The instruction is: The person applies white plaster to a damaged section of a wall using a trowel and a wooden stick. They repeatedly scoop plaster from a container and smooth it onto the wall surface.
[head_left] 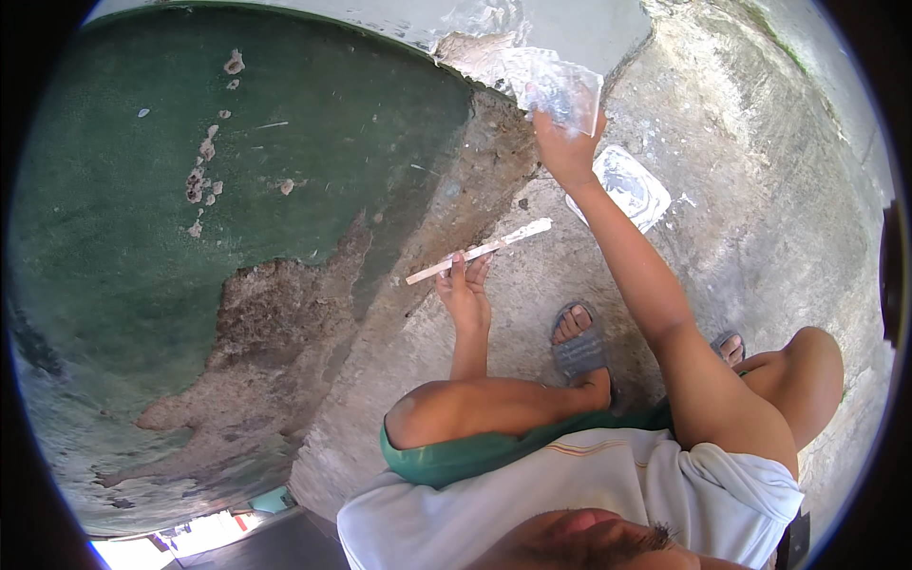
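Observation:
My left hand (467, 290) holds a long, thin, pale stick (427, 274) crosswise, its far end coated in white paste. My right hand (568, 152) is raised to the wall's lower part, fingers closed on a thin, translucent, squarish sheet (570, 90) smeared with white. The sheet is at a rough white patch (470, 57) along the broken edge between green and pale paint; whether it touches is unclear. Under my right wrist, a square white container (638, 190) with white paste inside sits on the concrete, partly hidden by my arm.
A green painted wall (142, 152) with chipped spots and a large flaked area (266, 332) fills the left. A pale painted surface (579, 19) runs along the top. Rough concrete (760, 190) lies under my sandalled feet (584, 347), and my bent knees frame the lower middle.

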{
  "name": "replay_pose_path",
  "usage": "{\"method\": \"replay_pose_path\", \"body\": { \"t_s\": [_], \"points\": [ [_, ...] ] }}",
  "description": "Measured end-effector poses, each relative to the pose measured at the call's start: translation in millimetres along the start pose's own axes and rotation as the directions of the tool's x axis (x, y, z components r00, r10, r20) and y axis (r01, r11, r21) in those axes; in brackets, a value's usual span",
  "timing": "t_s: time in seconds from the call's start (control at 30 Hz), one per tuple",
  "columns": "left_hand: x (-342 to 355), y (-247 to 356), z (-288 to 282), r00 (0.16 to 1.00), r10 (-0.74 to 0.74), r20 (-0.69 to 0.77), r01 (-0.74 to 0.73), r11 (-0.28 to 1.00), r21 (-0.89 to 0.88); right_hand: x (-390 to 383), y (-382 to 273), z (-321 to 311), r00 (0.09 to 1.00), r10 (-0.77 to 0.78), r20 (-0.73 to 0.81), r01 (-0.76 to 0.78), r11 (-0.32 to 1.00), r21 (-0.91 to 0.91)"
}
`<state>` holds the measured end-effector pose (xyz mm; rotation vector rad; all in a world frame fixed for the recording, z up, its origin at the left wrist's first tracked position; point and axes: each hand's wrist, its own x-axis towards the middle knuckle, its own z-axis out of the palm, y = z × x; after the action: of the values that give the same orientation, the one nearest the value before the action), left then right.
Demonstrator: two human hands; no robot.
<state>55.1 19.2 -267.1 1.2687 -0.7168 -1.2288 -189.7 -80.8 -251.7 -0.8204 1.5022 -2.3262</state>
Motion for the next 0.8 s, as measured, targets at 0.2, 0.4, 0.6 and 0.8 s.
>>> {"method": "replay_pose_path", "body": {
  "t_s": [0.2,0.4,0.6,0.8],
  "points": [
    [1,1,1,1.000,-0.005,0.002,0.005,1.000,-0.010,-1,4,5,0.987,-0.157,-0.037,0.157,0.987,-0.027],
    [1,3,0,1.000,0.005,-0.003,-0.005,1.000,0.007,-10,10,7,0.996,-0.086,-0.012,0.086,0.996,-0.032],
    [1,2,-2,1.000,0.000,-0.016,0.000,1.000,0.001,-7,22,13,0.981,-0.190,-0.031,0.178,0.957,-0.230],
    [2,-1,-3,1.000,-0.006,-0.003,0.006,1.000,-0.006,1,20,15,0.981,-0.191,-0.034,0.188,0.979,-0.075]
  ]
}}
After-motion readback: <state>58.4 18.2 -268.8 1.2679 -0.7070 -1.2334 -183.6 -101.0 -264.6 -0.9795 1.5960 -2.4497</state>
